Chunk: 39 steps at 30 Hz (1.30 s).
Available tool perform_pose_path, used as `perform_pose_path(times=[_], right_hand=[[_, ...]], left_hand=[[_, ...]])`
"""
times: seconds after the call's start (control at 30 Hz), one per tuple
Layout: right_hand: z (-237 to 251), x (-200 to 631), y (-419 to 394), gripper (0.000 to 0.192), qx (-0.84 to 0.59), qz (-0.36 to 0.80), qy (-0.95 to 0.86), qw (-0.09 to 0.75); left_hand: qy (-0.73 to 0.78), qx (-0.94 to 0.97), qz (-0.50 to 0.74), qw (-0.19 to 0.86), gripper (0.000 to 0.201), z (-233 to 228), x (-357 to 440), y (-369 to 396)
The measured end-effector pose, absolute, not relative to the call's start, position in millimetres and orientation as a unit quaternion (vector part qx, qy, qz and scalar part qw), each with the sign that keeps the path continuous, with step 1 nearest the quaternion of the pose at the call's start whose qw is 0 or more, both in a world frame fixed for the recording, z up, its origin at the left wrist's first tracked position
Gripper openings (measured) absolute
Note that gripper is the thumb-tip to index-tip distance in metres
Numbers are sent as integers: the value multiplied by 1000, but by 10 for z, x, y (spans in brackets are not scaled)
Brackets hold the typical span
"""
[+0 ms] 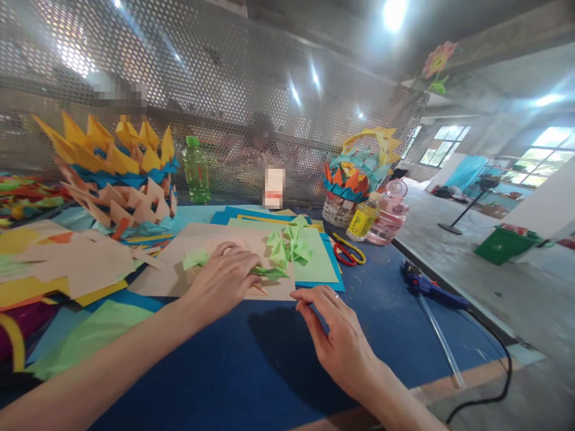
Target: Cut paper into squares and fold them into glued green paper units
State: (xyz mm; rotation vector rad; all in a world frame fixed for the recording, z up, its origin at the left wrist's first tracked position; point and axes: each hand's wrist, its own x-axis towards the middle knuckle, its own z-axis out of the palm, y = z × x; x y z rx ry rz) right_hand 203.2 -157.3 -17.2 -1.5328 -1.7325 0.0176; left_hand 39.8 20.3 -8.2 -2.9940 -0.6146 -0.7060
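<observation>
a: where is the green paper strip (268, 273) relative to each hand?

b: it lies on the tan sheet (211, 263), long axis running left to right, near the table's (395, 311) front edge. the left hand (222, 281) presses it flat — fingers curled over its left end. the right hand (335, 329) rests just beside the sheet's right corner, fingers loosely bent, holding nothing.

a: what is nearby?

b: folded green pieces (290, 245) just behind the strip; scissors (348, 250) and a glue gun (426, 286) towards the right edge — well apart. nothing blocks either hand.
</observation>
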Motion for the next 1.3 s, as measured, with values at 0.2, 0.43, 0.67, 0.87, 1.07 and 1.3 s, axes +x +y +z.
perform_pose_path(times=[0.2,0.43,0.67,0.87,1.07,1.3], right_hand=[[-183,2054,-1565,20,-606,5,-675,421],[-129,2093,-1670,20,-621,-16,-662,420],[-59,2352,-1926,23,-679,-61,-615,397],[-106,2501,-2016,20,-691,-41,-601,399],[-213,2419,-1933,20,-679,-16,-613,403],[-345,2390,-1871,19,-654,-31,-637,406]], left_hand=[[-199,-944,-265,4,21,-100,392,233],[-161,-936,-313,9,20,-138,310,206],[-133,-930,-343,15,19,-186,270,133],[-121,-932,-341,9,16,-130,290,33],[-150,-938,-311,-32,25,76,376,62],[-322,-916,-176,-164,19,251,842,491]])
